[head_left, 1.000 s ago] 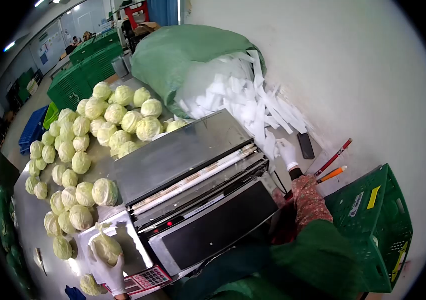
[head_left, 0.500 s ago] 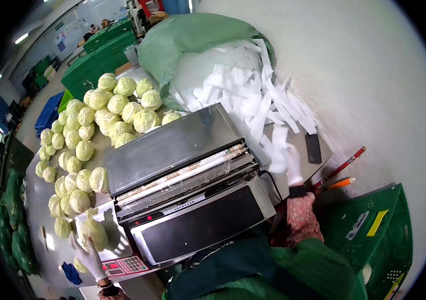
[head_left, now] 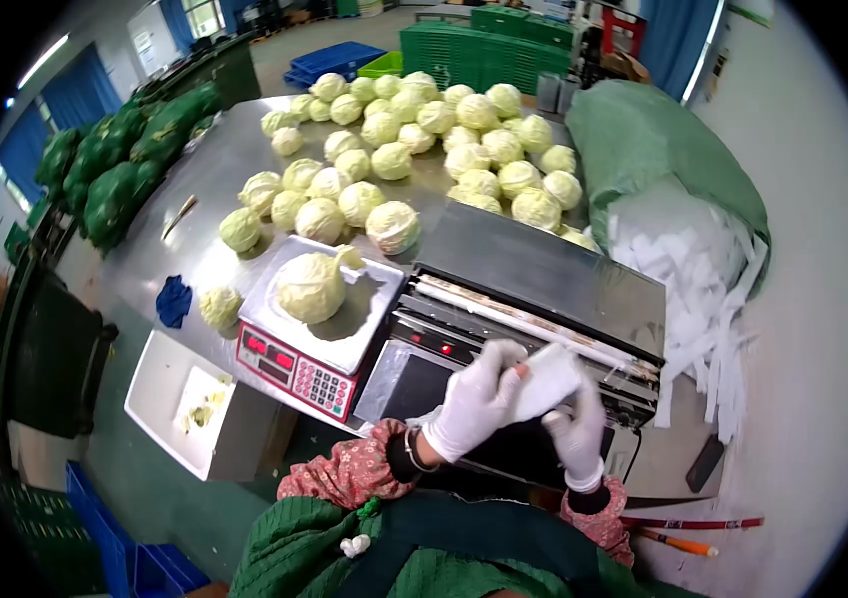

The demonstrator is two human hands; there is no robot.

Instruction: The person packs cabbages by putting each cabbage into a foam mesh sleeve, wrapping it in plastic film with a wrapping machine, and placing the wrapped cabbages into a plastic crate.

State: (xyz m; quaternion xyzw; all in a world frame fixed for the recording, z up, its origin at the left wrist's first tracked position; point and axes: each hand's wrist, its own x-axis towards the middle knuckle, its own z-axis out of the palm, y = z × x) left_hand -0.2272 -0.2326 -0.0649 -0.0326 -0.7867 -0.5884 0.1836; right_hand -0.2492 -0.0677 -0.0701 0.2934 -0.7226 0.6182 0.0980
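Over the wrapping machine (head_left: 544,264), my gloved left hand (head_left: 474,401) pinches a white foam strip (head_left: 546,383) between thumb and fingers. At the strip's right side my gloved right hand (head_left: 578,436) grips its edge, its fingers a little blurred. One cabbage (head_left: 310,287) rests on the white pan of the digital scale (head_left: 294,371), left of my hands. The machine carries a roll of clear film (head_left: 534,324) across its middle, and its dark front plate is partly covered by my hands.
Many cabbages (head_left: 394,227) crowd the steel table (head_left: 205,199). A green sack (head_left: 668,149) spills foam strips (head_left: 698,329) at the right, near a phone (head_left: 706,462). A white bin (head_left: 170,404) with leaf scraps stands below the scale. A blue cloth (head_left: 174,301) lies at left.
My left hand has left the cabbage on the scale and now holds the foam strip. My right hand has brought the strip from the pile to the machine's front. The view has turned left.
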